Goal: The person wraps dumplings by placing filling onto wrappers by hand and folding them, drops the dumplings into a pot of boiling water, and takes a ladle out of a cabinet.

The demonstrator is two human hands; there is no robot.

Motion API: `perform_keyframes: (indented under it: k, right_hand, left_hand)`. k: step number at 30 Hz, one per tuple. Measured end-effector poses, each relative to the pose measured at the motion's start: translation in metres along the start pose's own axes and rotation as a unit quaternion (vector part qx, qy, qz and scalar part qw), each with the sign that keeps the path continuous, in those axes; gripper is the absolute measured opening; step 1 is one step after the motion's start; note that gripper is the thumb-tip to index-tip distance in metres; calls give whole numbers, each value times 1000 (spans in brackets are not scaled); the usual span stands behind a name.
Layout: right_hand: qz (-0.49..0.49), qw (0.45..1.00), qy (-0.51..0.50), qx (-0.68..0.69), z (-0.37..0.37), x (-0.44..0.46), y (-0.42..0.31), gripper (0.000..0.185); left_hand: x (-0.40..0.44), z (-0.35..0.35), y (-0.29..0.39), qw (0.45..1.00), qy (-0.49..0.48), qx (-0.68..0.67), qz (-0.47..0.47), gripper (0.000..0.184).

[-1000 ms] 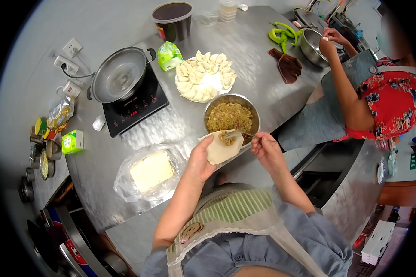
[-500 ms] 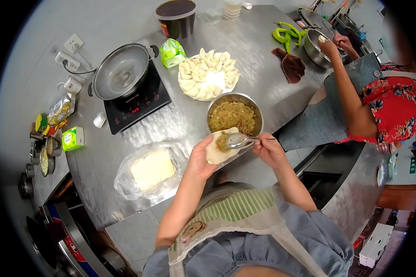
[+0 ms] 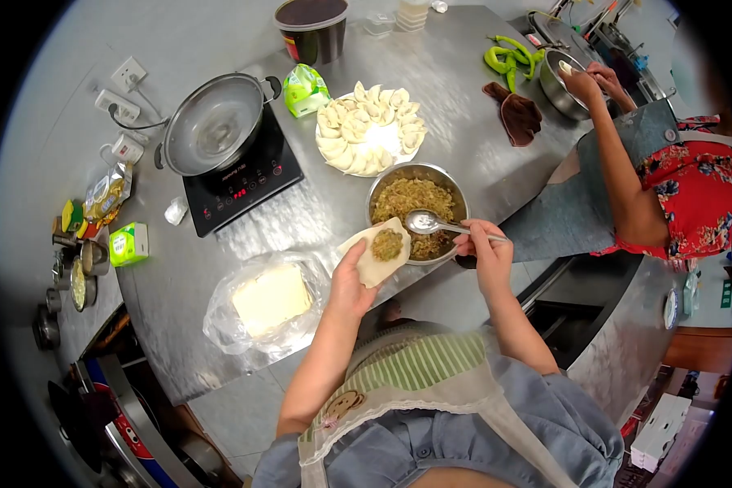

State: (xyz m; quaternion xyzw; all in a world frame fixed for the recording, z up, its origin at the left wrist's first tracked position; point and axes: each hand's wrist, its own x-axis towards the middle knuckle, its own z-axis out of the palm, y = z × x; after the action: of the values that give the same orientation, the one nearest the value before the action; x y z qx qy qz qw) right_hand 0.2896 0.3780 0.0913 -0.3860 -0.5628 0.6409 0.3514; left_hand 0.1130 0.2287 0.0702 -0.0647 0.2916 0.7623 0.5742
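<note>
My left hand [image 3: 351,286] holds a flat dumpling wrapper [image 3: 372,269] from below, its fingers closed around the near edge. A mound of filling [image 3: 387,245] lies on the wrapper. In my right hand [image 3: 486,248] is a metal spoon [image 3: 423,221], gripped by its handle, the bowl over the filling bowl. That steel bowl [image 3: 464,213] holds greenish-brown minced filling [image 3: 415,197] and stands at the table edge, just beyond my hands. Behind it a round plate [image 3: 380,137] carries several folded dumplings [image 3: 350,122].
A stack of wrappers [image 3: 272,301] in a plastic bag lies left of my hands. A pan [image 3: 214,126] sits on an induction cooker [image 3: 244,180]. Green peppers [image 3: 512,57] and a brown cloth [image 3: 516,114] are at the right; a co-worker [image 3: 618,163] works over another steel bowl [image 3: 559,89].
The spoon has moved off the wrapper to the right, over the filling bowl, leaving the mound of filling uncovered. My left hand stays nearly in place with the wrapper.
</note>
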Motion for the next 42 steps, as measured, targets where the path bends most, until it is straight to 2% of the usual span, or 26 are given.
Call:
perform_keyframes:
  k: [4,7,9,10,11,12,13,15,17,18,21,25,28,30,31,33,40,42]
  right_hand:
    - [77,996,26,31,-12,14,33,25]
    - [122,992,6,-16,-29,20,58,24]
    - [-29,986,70,-149,-35,18,63,27]
    - [-74,963,131,-224,-36,11,56,29]
    - [-76,961,143,-222,-39,3,45,29]
    - [-173,903,198,-339,-30,-8,19,29]
    - [-261,818,246,-450,-22,-18,4,30]
    - [-182,932,136,-281,-5,-32,11,30]
    - [-45,994,22,-95,39,-45,3,37]
    - [24,999,-18,-9,60,-49,0,50]
    - [62,997,-38,33,115,-66,-14,60]
    - [44,995,-85,-3,148,-86,-4,67]
    - [82,990,-97,67,161,-104,-15,56]
    - [185,968,-139,94,161,-106,-16,39]
    - [184,968,-144,94,163,-109,-14,39]
    - [226,957,-131,123,167,-114,-6,26]
    - [136,983,-111,62,184,-124,9,20]
    - [45,995,-81,29,190,-129,13,18]
  left_hand:
    - [-3,1,3,1000,-3,-25,-10,47]
    - [-6,3,6,1000,-7,-18,-23,47]
    - [-9,3,7,999,-11,-20,-31,48]
    - [-13,4,8,999,-17,-15,-39,48]
    - [-16,5,11,999,-17,-19,-42,48]
    - [-19,6,14,999,-18,-25,-45,48]
    - [-23,8,16,998,-24,-21,-53,48]
    - [-34,9,19,996,-44,-19,-69,48]
    - [-44,8,19,996,-58,9,-70,47]
    - [-50,7,21,996,-62,33,-63,47]
    - [-71,1,29,993,-76,81,-38,46]
    - [-94,-21,43,992,-107,73,-5,45]
    - [-116,-29,61,996,-81,36,-6,45]
    - [-126,-34,72,998,-67,1,-9,46]
    - [-130,-37,76,998,-66,1,-5,46]
    - [-137,-42,82,998,-69,-10,5,46]
    - [-149,-65,89,997,-69,8,18,44]
    - [-147,-75,89,998,-36,43,9,42]
